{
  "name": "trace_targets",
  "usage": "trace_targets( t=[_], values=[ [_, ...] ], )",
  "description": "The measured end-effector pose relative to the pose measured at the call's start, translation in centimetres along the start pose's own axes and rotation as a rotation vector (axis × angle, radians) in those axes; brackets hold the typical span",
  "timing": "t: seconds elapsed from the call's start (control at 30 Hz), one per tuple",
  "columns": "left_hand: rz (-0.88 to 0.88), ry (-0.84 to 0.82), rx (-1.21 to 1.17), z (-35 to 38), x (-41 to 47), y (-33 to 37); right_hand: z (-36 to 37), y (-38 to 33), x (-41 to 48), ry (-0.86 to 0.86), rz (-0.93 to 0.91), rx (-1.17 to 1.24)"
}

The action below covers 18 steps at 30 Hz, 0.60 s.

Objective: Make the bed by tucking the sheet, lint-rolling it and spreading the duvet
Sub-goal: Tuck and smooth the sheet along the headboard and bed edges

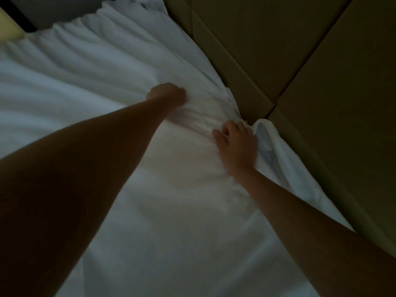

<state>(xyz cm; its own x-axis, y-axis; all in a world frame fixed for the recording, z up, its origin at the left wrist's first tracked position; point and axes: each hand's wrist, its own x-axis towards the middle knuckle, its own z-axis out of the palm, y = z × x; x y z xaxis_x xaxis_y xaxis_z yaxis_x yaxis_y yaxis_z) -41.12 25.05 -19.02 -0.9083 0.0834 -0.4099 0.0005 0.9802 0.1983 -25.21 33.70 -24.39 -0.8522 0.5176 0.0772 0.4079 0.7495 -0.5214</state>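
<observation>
Dim light, view blurred. White sheet (102, 86) covers the bed, rumpled in long folds that run toward the edge against the brown panelled wall (300, 50). Left hand (168, 95) is closed in a fist on the sheet, fingers curled under, fabric gathered at the knuckles. Right hand (237, 144) is nearer the wall, fingers curled round a bunched fold of the sheet at the bed's edge. The hands are apart, and the sheet is puckered between them. Both forearms are bare.
</observation>
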Motion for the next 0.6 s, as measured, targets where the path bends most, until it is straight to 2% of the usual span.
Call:
trace_targets(
  t=[0.13,0.23,0.33,0.4,0.47,0.6],
  values=[
    [-0.001,0.101,-0.158,0.8,-0.3,0.0,0.9,-0.3,-0.7,0.17,-0.017,0.097],
    [-0.024,0.153,-0.337,0.9,-0.4,-0.7,-0.2,-0.4,-0.5,0.232,0.036,0.286],
    [-0.041,0.104,-0.519,0.0,0.3,0.3,-2.9,-0.7,1.5,0.248,0.1,0.316],
    [0.023,0.025,-0.606,-0.5,0.6,1.4,-3.9,-1.0,3.0,0.159,0.172,0.232],
    [0.186,0.001,-0.508,-0.3,0.5,1.9,-2.9,-0.9,3.7,0.126,0.255,0.199],
    [0.528,0.035,-0.074,0.5,0.9,-0.1,0.5,-0.5,3.0,0.15,0.369,0.192]
  ],
)
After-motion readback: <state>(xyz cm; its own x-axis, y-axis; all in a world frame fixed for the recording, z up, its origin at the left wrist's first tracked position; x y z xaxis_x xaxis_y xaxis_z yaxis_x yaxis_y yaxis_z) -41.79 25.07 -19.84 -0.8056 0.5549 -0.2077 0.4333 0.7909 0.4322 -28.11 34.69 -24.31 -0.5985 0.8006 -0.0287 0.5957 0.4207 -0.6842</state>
